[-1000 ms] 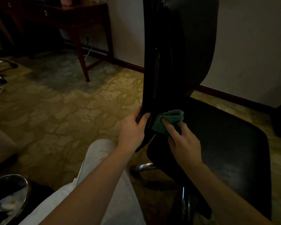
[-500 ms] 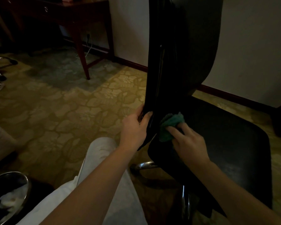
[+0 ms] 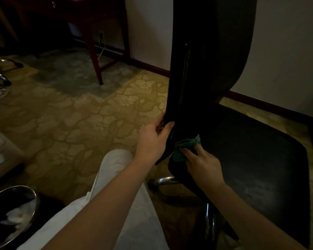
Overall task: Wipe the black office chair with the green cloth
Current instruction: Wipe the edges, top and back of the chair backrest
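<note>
Dim carpeted room [image 3: 76, 120]; left hand [image 3: 152, 141] gripping chair back [image 3: 202, 69]; right hand [image 3: 204, 163] on green cloth [image 3: 186, 147]

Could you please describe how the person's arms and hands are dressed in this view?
Both forearms are bare right to the bottom of the picture, with no sleeve showing. The left hand and the right hand wear no gloves, and no ring, watch or bracelet shows in this dim light. The nails look short and unpainted.

Dim room — yellow floral carpet [image 3: 83, 120], pale wall [image 3: 282, 51] with dark baseboard [image 3: 260, 103], a reddish wooden desk [image 3: 96, 56] — possibly a socket behind.
</note>
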Motion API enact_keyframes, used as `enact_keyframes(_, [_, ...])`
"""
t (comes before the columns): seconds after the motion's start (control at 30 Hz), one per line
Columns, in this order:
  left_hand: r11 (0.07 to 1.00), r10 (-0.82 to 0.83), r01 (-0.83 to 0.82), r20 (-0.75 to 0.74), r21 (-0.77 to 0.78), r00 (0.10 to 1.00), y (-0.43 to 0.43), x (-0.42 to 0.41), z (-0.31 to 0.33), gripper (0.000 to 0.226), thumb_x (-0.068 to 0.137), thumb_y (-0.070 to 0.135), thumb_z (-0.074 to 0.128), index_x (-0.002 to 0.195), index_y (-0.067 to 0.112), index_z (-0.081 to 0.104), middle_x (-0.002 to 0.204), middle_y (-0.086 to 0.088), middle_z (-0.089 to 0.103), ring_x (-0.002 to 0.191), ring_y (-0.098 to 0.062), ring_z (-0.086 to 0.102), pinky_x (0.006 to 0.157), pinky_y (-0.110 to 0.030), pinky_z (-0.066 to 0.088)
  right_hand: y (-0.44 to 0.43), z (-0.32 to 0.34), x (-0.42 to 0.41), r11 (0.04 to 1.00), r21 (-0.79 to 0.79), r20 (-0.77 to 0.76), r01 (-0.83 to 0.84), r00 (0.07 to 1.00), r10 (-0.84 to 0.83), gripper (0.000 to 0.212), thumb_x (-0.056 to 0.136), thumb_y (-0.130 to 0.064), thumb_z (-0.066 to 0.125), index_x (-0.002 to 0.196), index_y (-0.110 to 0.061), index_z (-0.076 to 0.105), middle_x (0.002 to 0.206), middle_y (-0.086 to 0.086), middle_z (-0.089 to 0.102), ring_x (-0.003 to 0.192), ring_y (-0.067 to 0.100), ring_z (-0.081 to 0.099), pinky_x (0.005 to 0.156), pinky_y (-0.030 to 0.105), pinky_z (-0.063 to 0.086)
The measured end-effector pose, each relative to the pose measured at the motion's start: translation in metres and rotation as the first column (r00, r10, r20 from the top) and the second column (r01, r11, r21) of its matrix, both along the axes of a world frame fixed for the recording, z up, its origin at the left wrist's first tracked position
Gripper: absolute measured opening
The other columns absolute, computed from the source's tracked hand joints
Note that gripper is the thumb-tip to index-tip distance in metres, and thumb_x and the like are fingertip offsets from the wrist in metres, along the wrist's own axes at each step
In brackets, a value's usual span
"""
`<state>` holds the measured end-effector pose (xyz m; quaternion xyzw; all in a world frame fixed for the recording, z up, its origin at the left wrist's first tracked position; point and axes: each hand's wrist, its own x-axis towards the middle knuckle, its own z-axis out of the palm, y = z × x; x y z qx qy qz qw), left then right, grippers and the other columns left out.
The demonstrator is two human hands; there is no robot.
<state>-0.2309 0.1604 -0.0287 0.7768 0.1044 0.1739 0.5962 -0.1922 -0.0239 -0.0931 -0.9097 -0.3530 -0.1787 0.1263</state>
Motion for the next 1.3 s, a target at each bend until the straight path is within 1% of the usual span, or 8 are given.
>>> enact_keyframes(0.27, [1.0, 0.014, -0.015, -0.041, -0.019, 0.999, -0.002, -0.003, -0.014, 0.036, 0.099, 0.036, 0.058, 0.135, 0.036, 0.058, 0.109, 0.018, 0.072, 0.103, 0.002, 0.066, 0.091, -0.038, 0.057, -0.007, 0.041, -0.006, 0.988, 0.154, 0.147, 0.017, 0.988, -0.04, 0.036, 0.091, -0.025, 0.049, 0.12, -0.014, 0.068, 0.1, 0.01, 0.061, 0.07, 0.021, 0.06, 0.056, 0.022, 0.04])
enact_keyframes(0.5, [0.999, -0.005, 0.003, -0.052, -0.037, 0.999, 0.001, -0.005, -0.009, 0.039, 0.099, 0.034, 0.058, 0.138, 0.031, 0.057, 0.115, 0.017, 0.071, 0.107, 0.005, 0.064, 0.094, -0.034, 0.056, 0.015, -0.008, -0.005, 0.996, 0.061, 0.024, 0.068, 0.997, -0.069, 0.035, 0.087, -0.02, 0.05, 0.116, -0.021, 0.07, 0.099, 0.011, 0.064, 0.061, 0.026, 0.059, 0.048, 0.025, 0.039])
enact_keyframes(0.63, [0.999, -0.03, 0.029, -0.031, -0.031, 0.999, 0.002, -0.005, -0.01, 0.038, 0.1, 0.031, 0.057, 0.138, 0.028, 0.057, 0.116, 0.015, 0.071, 0.109, 0.003, 0.064, 0.095, -0.031, 0.055, 0.024, -0.02, -0.005, 0.989, 0.005, -0.105, 0.148, 0.984, -0.147, 0.036, 0.078, -0.012, 0.073, 0.112, -0.021, 0.07, 0.098, 0.009, 0.063, 0.06, 0.027, 0.063, 0.046, 0.025, 0.037])
enact_keyframes(0.73, [0.999, -0.033, 0.031, -0.051, -0.035, 0.998, 0.006, -0.005, -0.016, 0.039, 0.099, 0.023, 0.059, 0.138, 0.026, 0.057, 0.11, 0.024, 0.068, 0.105, 0.012, 0.062, 0.09, -0.016, 0.051, 0.011, -0.009, -0.007, 0.987, 0.105, -0.043, 0.124, 0.992, -0.12, 0.033, 0.084, -0.019, 0.063, 0.116, -0.018, 0.069, 0.098, 0.009, 0.063, 0.061, 0.025, 0.062, 0.047, 0.024, 0.04])
enact_keyframes(0.9, [0.997, -0.007, -0.008, -0.204, -0.073, 0.979, 0.008, -0.008, -0.048, 0.034, 0.097, 0.03, 0.062, 0.131, 0.038, 0.062, 0.105, 0.026, 0.07, 0.108, 0.004, 0.064, 0.098, -0.03, 0.053, -0.014, 0.023, -0.026, 0.955, 0.296, 0.039, 0.037, 0.998, -0.051, 0.038, 0.09, -0.022, 0.05, 0.127, -0.017, 0.061, 0.104, 0.007, 0.056, 0.076, 0.022, 0.061, 0.058, 0.029, 0.053])
enact_keyframes(1.03, [0.993, 0.015, -0.037, -0.193, -0.11, 0.981, 0.005, -0.01, -0.051, 0.034, 0.098, 0.024, 0.061, 0.129, 0.037, 0.06, 0.1, 0.031, 0.068, 0.095, 0.016, 0.062, 0.087, -0.012, 0.051, -0.007, 0.039, -0.035, 0.865, 0.5, 0.09, 0.03, 0.992, -0.087, 0.042, 0.09, -0.012, 0.053, 0.131, -0.018, 0.054, 0.111, 0.007, 0.051, 0.091, 0.018, 0.057, 0.072, 0.025, 0.051])
enact_keyframes(1.2, [0.998, 0.02, -0.033, -0.206, -0.061, 0.978, 0.007, -0.011, -0.052, 0.033, 0.097, 0.033, 0.062, 0.13, 0.037, 0.063, 0.106, 0.025, 0.071, 0.102, 0.009, 0.064, 0.091, -0.023, 0.054, 0.018, 0.006, -0.022, 0.951, 0.271, 0.0, 0.148, 0.988, -0.154, 0.048, 0.076, -0.006, 0.078, 0.121, -0.015, 0.067, 0.106, 0.008, 0.064, 0.073, 0.023, 0.065, 0.06, 0.021, 0.041])
enact_keyframes(1.3, [0.999, 0.026, -0.031, -0.216, -0.017, 0.976, 0.007, -0.009, -0.051, 0.034, 0.097, 0.037, 0.061, 0.131, 0.039, 0.062, 0.099, 0.03, 0.069, 0.099, 0.013, 0.062, 0.088, -0.02, 0.054, 0.021, -0.009, -0.014, 0.973, 0.183, 0.055, 0.141, 0.987, -0.154, 0.03, 0.083, -0.015, 0.066, 0.113, -0.015, 0.071, 0.106, 0.01, 0.066, 0.067, 0.024, 0.065, 0.056, 0.019, 0.037])
